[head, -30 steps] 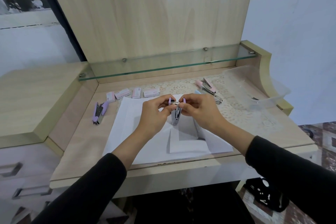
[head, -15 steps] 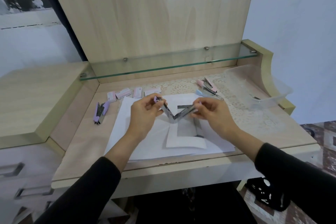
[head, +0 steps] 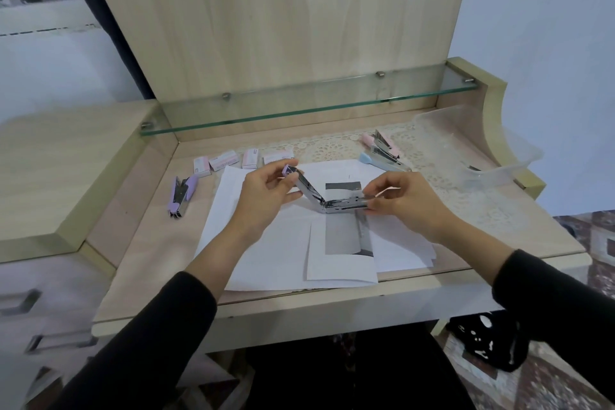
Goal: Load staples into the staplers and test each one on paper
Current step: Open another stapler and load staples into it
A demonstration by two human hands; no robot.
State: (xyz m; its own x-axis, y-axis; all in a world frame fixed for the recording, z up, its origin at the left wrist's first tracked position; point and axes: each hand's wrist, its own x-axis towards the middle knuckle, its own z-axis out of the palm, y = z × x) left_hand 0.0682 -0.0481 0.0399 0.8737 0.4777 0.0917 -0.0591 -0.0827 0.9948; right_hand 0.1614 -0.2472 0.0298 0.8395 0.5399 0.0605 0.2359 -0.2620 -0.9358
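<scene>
A purple stapler (head: 319, 195) is swung wide open in a V above the white paper sheets (head: 266, 243). My left hand (head: 263, 200) pinches its purple-tipped upper arm. My right hand (head: 402, 201) grips the end of its metal staple channel. Another purple stapler (head: 181, 191) lies at the left of the desk. A pink stapler (head: 382, 141) and a blue stapler (head: 382, 158) lie at the back right on a lace mat. Several small pink staple boxes (head: 226, 160) line the back of the desk.
A clear plastic tub (head: 476, 146) stands at the back right. A glass shelf (head: 299, 106) runs above the desk's rear. A folded sheet with a dark printed patch (head: 342, 240) lies on top of the papers. A raised side cabinet (head: 66, 170) flanks the left.
The stapler was held closed and upright between both hands; my hands have pulled apart and swung it open into a wide V.
</scene>
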